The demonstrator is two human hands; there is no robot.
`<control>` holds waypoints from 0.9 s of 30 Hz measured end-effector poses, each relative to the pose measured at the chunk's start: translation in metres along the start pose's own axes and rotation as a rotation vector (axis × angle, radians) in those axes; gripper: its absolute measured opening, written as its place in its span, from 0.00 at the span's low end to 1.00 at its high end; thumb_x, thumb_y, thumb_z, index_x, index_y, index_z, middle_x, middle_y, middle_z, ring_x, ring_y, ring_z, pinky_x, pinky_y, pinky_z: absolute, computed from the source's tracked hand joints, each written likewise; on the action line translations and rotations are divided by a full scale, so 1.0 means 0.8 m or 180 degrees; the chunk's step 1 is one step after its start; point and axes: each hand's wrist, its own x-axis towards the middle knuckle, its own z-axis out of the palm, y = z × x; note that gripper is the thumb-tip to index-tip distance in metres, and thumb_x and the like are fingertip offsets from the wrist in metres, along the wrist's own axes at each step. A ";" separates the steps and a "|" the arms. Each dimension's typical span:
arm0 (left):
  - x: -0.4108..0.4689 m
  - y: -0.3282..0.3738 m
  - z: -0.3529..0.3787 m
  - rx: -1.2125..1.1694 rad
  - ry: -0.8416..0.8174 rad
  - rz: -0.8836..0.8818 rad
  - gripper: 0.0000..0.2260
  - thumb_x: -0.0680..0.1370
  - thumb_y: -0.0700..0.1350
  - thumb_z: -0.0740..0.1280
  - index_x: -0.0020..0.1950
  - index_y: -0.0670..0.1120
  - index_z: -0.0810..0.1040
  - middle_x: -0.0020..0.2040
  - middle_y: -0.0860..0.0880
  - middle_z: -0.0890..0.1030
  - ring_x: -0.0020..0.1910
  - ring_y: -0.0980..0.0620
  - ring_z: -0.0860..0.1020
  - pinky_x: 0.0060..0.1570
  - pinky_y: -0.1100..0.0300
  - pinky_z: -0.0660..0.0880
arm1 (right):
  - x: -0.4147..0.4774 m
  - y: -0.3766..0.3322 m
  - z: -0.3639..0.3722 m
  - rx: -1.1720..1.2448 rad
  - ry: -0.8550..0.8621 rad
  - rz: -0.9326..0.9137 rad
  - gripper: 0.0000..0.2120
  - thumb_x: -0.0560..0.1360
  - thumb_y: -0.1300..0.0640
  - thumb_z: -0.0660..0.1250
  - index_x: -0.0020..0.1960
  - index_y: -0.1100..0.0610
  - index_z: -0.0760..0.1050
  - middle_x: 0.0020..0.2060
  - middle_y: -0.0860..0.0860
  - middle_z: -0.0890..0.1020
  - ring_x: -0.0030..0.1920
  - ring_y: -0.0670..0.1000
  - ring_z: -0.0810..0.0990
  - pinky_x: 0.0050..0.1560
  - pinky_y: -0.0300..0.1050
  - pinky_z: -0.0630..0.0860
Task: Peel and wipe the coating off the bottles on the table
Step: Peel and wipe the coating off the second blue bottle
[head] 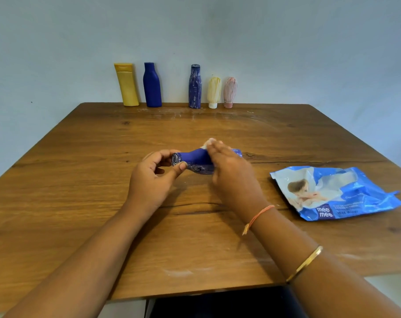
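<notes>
left hand (153, 177): thumb and fingers pinch the cap end of the blue bottle (195, 158)
right hand (231, 173): blurred, grips a white wipe (209, 142) against the bottle's body
blue bottle: held on its side low over the middle of the worktop (80, 180), cap pointing left; pale streaks on its underside
back row, left: yellow bottle (126, 84) and plain blue bottle (152, 86), upright by the wall
back row, right: streaked blue bottle (195, 87), cream tube (214, 91) and pink tube (229, 91), all with whitish coating
wipes pack (334, 191): lies flat on the worktop, right of the hands
</notes>
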 end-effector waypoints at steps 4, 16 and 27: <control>-0.004 -0.001 -0.003 0.0003 0.0058 -0.0068 0.11 0.72 0.44 0.71 0.51 0.57 0.77 0.50 0.48 0.81 0.49 0.51 0.78 0.52 0.58 0.74 | 0.006 0.018 -0.007 0.0077 0.0000 0.0666 0.25 0.77 0.67 0.55 0.73 0.58 0.60 0.72 0.52 0.64 0.72 0.49 0.61 0.71 0.41 0.56; -0.012 -0.010 0.000 0.0076 0.0208 -0.0208 0.09 0.72 0.44 0.71 0.50 0.53 0.77 0.47 0.48 0.81 0.44 0.54 0.76 0.46 0.62 0.73 | -0.006 -0.009 0.016 0.0264 0.0031 0.0084 0.28 0.75 0.68 0.55 0.74 0.58 0.56 0.75 0.51 0.58 0.75 0.49 0.54 0.71 0.38 0.49; -0.007 -0.011 0.005 0.0092 0.0326 -0.0401 0.05 0.74 0.43 0.70 0.50 0.47 0.79 0.41 0.52 0.80 0.39 0.56 0.76 0.38 0.72 0.71 | -0.001 -0.044 0.020 0.0160 -0.0342 0.0121 0.32 0.75 0.69 0.57 0.75 0.61 0.47 0.76 0.55 0.50 0.75 0.52 0.47 0.74 0.45 0.48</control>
